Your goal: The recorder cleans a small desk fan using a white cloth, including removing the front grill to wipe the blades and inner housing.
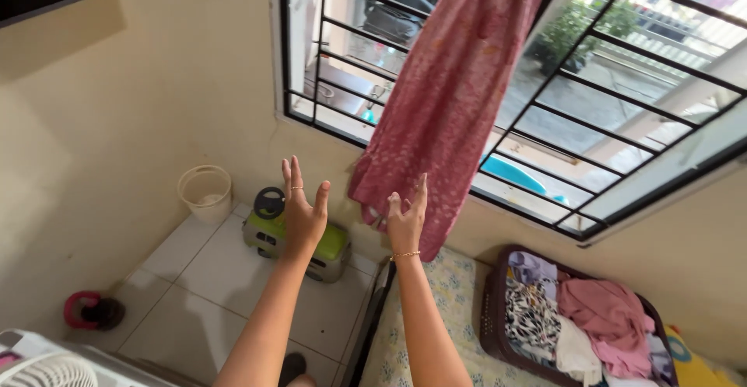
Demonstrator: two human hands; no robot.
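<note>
Two bare arms reach up at centre frame. The left hand point(302, 214) is empty, fingers spread wide. The right hand point(406, 220), fingers loosely curled, touches the lower edge of a pink patterned cloth point(451, 91) hanging by the barred window point(622, 115), upper centre.

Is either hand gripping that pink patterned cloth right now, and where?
Neither clearly. The left hand is open and empty; the right hand has spread fingers against the lower edge of the pink patterned cloth, with no closed grip visible.
</note>
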